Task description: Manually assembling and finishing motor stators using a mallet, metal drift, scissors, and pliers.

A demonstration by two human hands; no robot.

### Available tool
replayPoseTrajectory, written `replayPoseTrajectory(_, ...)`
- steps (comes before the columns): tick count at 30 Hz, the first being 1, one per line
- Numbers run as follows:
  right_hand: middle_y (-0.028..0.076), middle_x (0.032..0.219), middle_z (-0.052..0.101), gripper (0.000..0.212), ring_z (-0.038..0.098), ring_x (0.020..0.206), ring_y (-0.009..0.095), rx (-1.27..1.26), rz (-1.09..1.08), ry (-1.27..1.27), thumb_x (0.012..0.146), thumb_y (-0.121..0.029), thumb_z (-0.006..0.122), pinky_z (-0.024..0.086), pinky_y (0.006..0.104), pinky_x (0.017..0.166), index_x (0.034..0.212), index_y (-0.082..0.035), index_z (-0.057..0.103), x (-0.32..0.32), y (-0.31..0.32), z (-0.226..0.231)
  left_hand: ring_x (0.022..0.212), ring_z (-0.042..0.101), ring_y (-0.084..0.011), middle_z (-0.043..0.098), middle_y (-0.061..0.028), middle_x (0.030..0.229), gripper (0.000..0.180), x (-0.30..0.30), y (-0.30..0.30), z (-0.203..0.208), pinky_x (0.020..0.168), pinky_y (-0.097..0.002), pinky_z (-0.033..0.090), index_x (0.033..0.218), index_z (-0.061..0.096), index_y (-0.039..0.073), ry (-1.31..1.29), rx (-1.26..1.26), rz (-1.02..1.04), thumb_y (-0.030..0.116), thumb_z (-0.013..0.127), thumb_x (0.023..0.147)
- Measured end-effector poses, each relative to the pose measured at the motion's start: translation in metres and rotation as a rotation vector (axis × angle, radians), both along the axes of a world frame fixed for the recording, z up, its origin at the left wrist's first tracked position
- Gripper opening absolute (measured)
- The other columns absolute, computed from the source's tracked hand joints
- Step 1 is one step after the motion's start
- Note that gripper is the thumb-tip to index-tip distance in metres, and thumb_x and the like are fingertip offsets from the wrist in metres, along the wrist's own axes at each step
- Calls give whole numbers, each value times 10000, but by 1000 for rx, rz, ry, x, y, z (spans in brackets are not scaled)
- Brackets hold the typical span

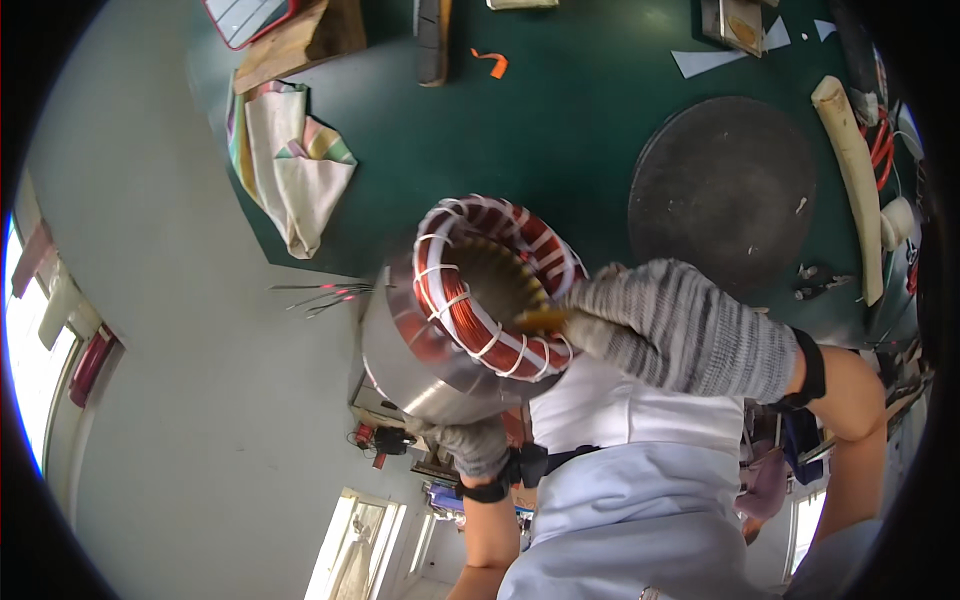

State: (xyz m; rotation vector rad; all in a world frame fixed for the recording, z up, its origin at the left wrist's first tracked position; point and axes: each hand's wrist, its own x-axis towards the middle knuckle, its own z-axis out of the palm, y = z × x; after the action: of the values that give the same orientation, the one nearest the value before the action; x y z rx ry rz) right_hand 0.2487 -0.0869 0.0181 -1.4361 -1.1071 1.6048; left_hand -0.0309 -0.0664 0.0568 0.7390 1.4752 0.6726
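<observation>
A motor stator (425, 360) with a smooth metal shell is tilted at the near edge of the green table. Its copper winding (455, 315), laced with white cord, forms a ring around the slotted bore. Thin lead wires (320, 294) stick out to the left. My left hand (465, 442), in a grey knit glove, grips the shell from below, its fingertips partly hidden. In a matching glove, my right hand (680, 328) is closed at the ring's right side, pinching a flat yellow-brown piece (543, 320) whose end reaches into the bore.
A round dark plate (722, 190) lies on the table (480, 130) to the right. Beyond it are a pale stick (850, 190) and pliers (822, 284). At the far left are a crumpled cloth (295, 165) and a wooden block (305, 48); a dark bar (432, 42) lies farther right.
</observation>
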Motion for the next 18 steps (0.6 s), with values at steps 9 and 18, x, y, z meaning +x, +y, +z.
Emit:
replayPoseTrajectory(9, 118, 735, 595, 323, 606, 647, 204, 334, 584, -1000, 852, -233, 450, 475, 337, 542, 1145, -126, 534, 34, 18, -7, 1019, 515, -213, 499, -76, 1170, 519, 42, 52, 29, 865, -392, 448, 1163, 460, 84, 122, -439, 301, 504, 444, 857)
replayPoseTrajectory(18, 115, 731, 595, 290, 607, 633, 219, 395, 622, -828, 851, -231, 465, 482, 344, 539, 1100, -112, 555, 18, 49, -21, 1155, 411, -244, 429, -103, 1218, 592, -18, -17, -3, 909, -438, 412, 1225, 399, 101, 415, 49, -173, 558, 404, 847)
